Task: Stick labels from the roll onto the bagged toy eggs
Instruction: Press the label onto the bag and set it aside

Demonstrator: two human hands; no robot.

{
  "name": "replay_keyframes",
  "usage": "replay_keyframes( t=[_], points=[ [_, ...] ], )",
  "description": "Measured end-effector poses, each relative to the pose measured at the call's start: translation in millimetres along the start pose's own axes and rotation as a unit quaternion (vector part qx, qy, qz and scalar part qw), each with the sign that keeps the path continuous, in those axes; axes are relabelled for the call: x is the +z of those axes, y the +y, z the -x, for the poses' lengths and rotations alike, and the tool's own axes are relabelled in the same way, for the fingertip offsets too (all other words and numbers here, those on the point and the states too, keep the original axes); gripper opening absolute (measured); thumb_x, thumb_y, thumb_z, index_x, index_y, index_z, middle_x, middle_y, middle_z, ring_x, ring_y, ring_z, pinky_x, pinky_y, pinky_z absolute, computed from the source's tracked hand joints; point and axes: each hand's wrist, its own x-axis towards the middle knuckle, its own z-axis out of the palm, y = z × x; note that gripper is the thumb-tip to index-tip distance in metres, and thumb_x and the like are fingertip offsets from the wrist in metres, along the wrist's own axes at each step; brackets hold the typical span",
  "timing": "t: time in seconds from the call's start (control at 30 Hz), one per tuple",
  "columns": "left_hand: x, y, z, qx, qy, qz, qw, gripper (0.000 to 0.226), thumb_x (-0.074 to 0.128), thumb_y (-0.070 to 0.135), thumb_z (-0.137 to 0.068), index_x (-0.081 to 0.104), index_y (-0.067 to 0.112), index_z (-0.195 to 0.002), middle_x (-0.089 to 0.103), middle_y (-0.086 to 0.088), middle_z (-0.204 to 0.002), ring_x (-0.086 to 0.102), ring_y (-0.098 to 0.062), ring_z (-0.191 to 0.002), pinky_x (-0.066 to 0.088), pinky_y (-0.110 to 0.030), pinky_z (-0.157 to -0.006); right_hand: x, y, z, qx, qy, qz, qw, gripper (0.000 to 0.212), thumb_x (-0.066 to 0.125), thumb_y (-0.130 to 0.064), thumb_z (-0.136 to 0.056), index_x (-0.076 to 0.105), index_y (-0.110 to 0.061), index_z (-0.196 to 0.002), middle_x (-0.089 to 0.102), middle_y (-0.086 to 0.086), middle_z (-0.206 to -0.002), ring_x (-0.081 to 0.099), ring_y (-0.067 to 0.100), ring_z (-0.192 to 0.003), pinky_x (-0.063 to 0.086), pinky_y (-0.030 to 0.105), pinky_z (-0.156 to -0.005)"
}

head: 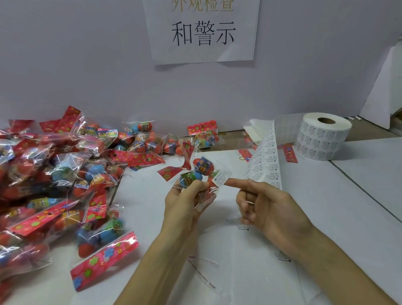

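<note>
Two forearms reach over the white table [370, 191]. Far left lies a pile of bagged toy eggs [47, 182]. The left hand [183, 199] grips one egg bag [196, 173], raised. The right hand [267, 207] touches the bag's warning label [222, 178] with a straight index fingertip [231, 182], its other fingers curled. A label strip [267, 158] leads to the roll [321, 138].

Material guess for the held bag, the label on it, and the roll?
Bag in the left hand: thin clear plastic film, glossy; it shows glare, crinkles and the eggs through it. Label: looks like white matte paper with black print, possibly coated. Roll: same printed stock wound on a brown, likely cardboard, core.
</note>
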Motion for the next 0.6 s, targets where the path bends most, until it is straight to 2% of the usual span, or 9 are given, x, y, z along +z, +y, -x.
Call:
replay_keyframes(
  t=[0.27, 0.43, 0.53, 0.6],
  points=[
    [-0.5, -2.0, -1.1, 0.029, -0.003, -0.025, 0.999, 0.038, 0.068, 0.004, -0.093, 0.059, 0.003, -0.130, 0.078, -0.014, -0.109, 0.075, -0.020, -0.096, 0.063, -0.031, -0.087, 0.0, 0.0, 0.4, -0.017, 0.005, 0.021, 1.000, 0.041, 0.053, -0.036, -0.086, 0.079, -0.017, -0.112, 0.050, 0.004, -0.068, 0.038, 0.012, -0.052, 0.041, 0.026, -0.054],
    [1.2, -6.1, -2.3, 0.070, 0.017, -0.049, 0.996, 0.030, 0.071, 0.002, -0.091, 0.062, 0.013, -0.118, 0.079, -0.011, -0.105, 0.076, -0.018, -0.090, 0.063, -0.030, -0.081, 1.3, 5.0, -0.5, -0.049, 0.053, 0.071, 0.995, 0.032, 0.064, -0.033, -0.083, 0.080, -0.022, -0.108, 0.049, 0.002, -0.066, 0.041, 0.010, -0.051, 0.040, 0.025, -0.053],
    [3.3, -10.9, -0.5, 0.098, 0.031, -0.057, 0.993, 0.029, 0.073, 0.001, -0.090, 0.064, 0.024, -0.104, 0.079, -0.003, -0.096, 0.076, -0.020, -0.091, 0.061, -0.025, -0.072, 2.2, 10.2, -1.2, -0.060, 0.103, 0.070, 0.990, 0.021, 0.068, -0.023, -0.087, 0.081, -0.022, -0.104, 0.049, 0.001, -0.064, 0.043, 0.009, -0.051, 0.041, 0.024, -0.052],
    [5.4, -13.9, 2.1, 0.119, 0.038, -0.066, 0.990, 0.031, 0.074, 0.000, -0.088, 0.066, 0.027, -0.100, 0.078, 0.002, -0.089, 0.075, -0.016, -0.085, 0.058, -0.021, -0.067, 3.4, 12.9, -1.3, -0.068, 0.135, 0.067, 0.986, 0.017, 0.069, -0.016, -0.090, 0.082, -0.021, -0.100, 0.049, 0.000, -0.062, 0.043, 0.009, -0.051, 0.041, 0.023, -0.051]
  ],
)
